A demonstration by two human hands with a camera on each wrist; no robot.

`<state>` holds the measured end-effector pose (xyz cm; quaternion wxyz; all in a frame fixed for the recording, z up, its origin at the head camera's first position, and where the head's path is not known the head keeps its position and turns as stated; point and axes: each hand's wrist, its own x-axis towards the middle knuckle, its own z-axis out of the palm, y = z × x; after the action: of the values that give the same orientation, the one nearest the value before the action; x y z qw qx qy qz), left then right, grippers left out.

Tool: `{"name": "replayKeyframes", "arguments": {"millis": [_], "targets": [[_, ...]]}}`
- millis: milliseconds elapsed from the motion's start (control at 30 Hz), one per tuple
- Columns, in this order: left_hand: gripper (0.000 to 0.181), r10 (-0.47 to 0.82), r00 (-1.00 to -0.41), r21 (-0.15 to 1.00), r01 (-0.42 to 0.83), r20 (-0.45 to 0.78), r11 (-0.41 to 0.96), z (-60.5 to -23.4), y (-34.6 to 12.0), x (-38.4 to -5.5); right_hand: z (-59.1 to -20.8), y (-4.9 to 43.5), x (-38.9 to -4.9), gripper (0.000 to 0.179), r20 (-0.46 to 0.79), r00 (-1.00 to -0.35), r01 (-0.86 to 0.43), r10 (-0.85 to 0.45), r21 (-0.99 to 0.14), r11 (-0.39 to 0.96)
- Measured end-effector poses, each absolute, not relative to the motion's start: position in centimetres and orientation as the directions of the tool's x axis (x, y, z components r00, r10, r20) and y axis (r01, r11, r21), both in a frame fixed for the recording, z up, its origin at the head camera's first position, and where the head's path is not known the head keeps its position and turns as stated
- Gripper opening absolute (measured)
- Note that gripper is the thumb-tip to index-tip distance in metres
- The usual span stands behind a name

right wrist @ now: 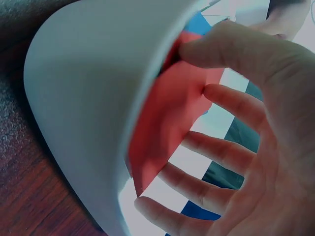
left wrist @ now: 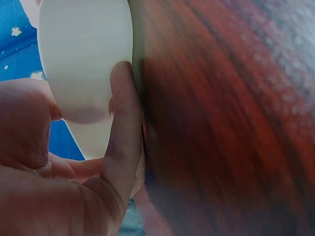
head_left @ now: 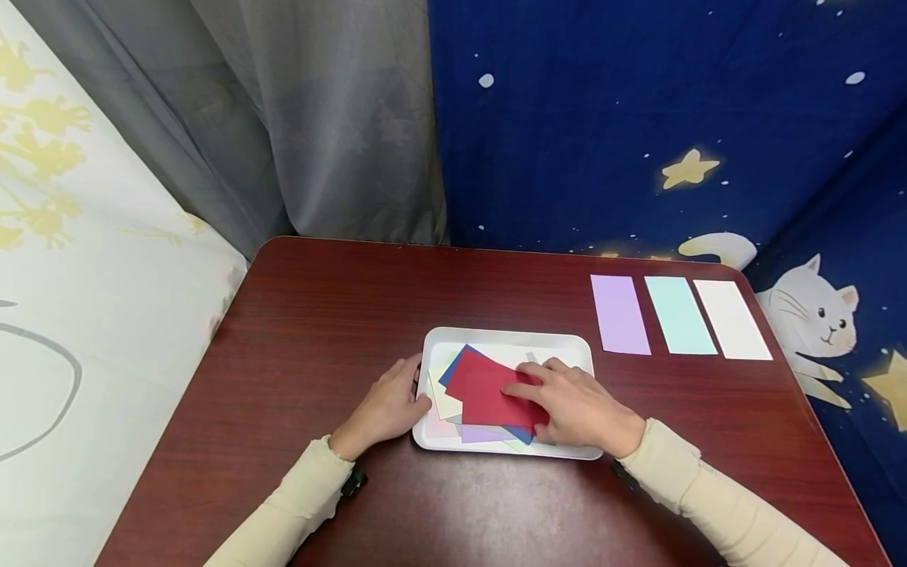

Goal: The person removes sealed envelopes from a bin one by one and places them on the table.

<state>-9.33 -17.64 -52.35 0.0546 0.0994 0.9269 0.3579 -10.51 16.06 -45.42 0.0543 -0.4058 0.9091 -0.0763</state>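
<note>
A white tray (head_left: 510, 334) holds a loose pile of coloured paper pieces near the middle of the table. My left hand (head_left: 386, 405) grips the tray's left end, with the thumb at the rim and the other fingers along its side. On top of the pile lies red paper (head_left: 489, 394). My right hand (head_left: 577, 405) is over the tray's right part, holding the red paper between thumb and fingertips in the right wrist view. Blue paper (head_left: 453, 366), cream paper (head_left: 442, 398) and lilac paper (head_left: 482, 434) show from beneath the red.
A lilac strip (head_left: 620, 315), a mint strip (head_left: 681, 315) and a white strip (head_left: 732, 320) lie side by side at the table's back right. Grey curtain (head_left: 354, 118) and blue patterned cloth (head_left: 567, 142) hang behind the table (head_left: 340, 299).
</note>
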Motion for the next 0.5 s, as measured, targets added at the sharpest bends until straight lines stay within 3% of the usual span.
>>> {"name": "replayKeyframes", "arguments": {"millis": [267, 500], "targets": [[0.069, 0.224, -0.975, 0.67, 0.154, -0.019, 0.727, -52.61, -17.66, -9.4, -45.52, 15.95, -10.51, 0.075, -0.012, -0.66, -0.733, -0.751, -0.209, 0.647], [0.07, 0.224, -0.974, 0.667, 0.156, -0.017, 0.729, -52.71, -17.67, -9.4, -45.22, 15.92, -10.45, 0.077, -0.028, -0.662, -0.737, -0.749, -0.16, 0.657]]}}
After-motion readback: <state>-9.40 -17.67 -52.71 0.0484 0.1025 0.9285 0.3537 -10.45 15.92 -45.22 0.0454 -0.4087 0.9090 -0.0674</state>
